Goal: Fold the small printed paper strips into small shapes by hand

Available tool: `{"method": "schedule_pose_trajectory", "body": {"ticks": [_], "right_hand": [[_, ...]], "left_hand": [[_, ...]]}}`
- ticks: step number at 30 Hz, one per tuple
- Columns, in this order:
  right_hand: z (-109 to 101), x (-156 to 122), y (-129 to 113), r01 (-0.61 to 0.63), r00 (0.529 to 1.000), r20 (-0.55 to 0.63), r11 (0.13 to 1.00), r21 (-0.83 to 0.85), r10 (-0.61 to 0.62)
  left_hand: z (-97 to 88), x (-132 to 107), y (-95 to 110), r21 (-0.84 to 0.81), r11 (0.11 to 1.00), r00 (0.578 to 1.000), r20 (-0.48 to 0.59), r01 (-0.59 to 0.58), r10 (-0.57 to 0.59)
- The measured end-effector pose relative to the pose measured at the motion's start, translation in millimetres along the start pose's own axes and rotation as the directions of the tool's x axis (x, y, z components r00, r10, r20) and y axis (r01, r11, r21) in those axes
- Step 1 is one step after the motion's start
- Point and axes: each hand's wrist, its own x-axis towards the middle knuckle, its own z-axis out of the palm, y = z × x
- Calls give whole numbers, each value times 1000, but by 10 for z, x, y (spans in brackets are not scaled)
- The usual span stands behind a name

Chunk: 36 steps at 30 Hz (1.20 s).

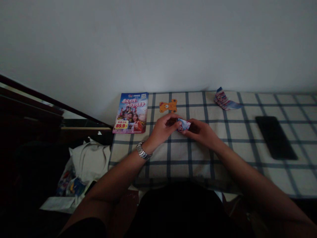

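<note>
Two bare hands, left hand (162,129) and right hand (200,132), fingers together, pinching one small folded glossy paper (184,125) between them over a checked tablecloth (237,132). Also listed: one orange bear cutout (168,106), one travel brochure (130,113), one black phone (275,138).

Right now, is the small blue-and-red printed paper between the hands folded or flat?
Folded: the printed paper makes a small triangle between left hand and right hand.

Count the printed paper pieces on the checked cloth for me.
3: a leaflet at far left, a small folded piece between the left hand and right hand, a strip by the wall. Others may be hidden.
</note>
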Motion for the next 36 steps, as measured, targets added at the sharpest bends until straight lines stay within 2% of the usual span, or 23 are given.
{"method": "schedule_pose_trajectory", "body": {"ticks": [4, 11, 20, 28, 33, 36], "right_hand": [[-16, -5, -41, 5, 1000, -28, 991, -137, -9], [-41, -2, -57, 0, 999, -33, 989, -149, -5], [-26, 2, -38, -2, 1000, -7, 997, -83, 1], [10, 4, -8, 8, 1000, 4, 993, -120, -7], [3, 3, -10, 2, 999, -33, 982, -188, -8], [-15, -4, -35, 9, 999, -50, 987, -162, -17]], "left_hand": [[3, -9, -12, -42, 999, 1000, -6, 10, -11], [12, -8, 6, -58, 998, 1000, 6, -26, 27], [2, -21, -18, 34, 999, 998, -54, -31, 33], [51, -55, 34, 113, 992, 998, -40, -50, 54], [45, -49, 20, 61, 998, 1000, -17, -20, 21], [38, -31, 12, -3, 1000, 1000, 6, -4, 4]]}}
